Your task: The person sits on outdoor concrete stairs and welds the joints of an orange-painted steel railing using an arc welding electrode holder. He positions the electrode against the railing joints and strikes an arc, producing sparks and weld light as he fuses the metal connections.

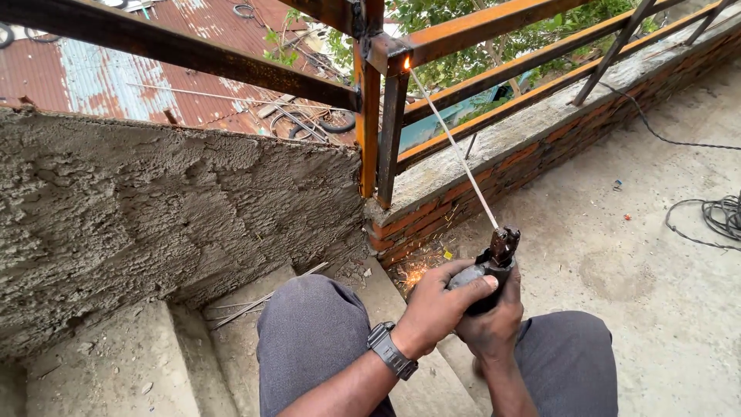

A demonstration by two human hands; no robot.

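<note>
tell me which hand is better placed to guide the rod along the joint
Probably the right hand: it sits directly under the electrode holder in line with the welding rod. The left hand wraps over from the side.

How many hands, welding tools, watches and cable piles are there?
Hands: 2, left hand and right hand
Electrode holder with welding rod: 1
Wristwatch: 1
Coiled cable: 1
Total: 5

I'm seeing soft, even daylight from overhead, casting only faint shadows. A bright spark [407, 65] is glaring at the railing [463, 35] joint. Focus is holding sharp; edges are bending slightly.
</note>
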